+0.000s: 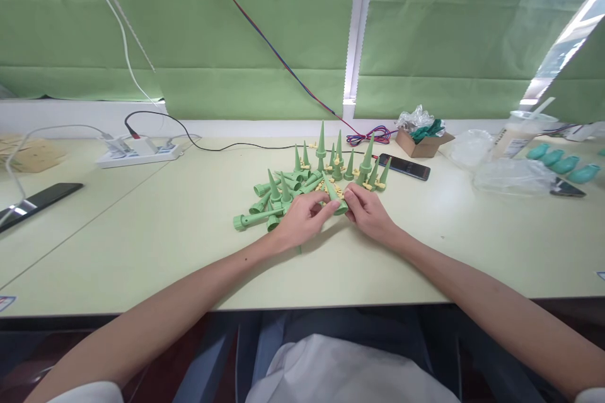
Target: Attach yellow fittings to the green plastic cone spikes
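My left hand (307,217) is closed around a green plastic watering spike (331,189), whose pointed end tilts up and away to the left. Close against the spike's wide end, my right hand (371,213) is pinched; its fingers hide whatever is between them. Left of my hands lies a pile of similar green spikes (258,217), some on their sides. Behind the hands, several spikes (366,164) stand upright with small yellow valve pieces on them. More yellow pieces (338,191) lie just beyond the held spike, partly covered by it.
A phone (404,167) lies on a cable behind the spikes, near a small cardboard box (423,143). To the right are a plastic cup (515,135), a clear bag (513,176) and teal pieces (564,164). A power strip (139,155) and dark device (42,201) lie left.
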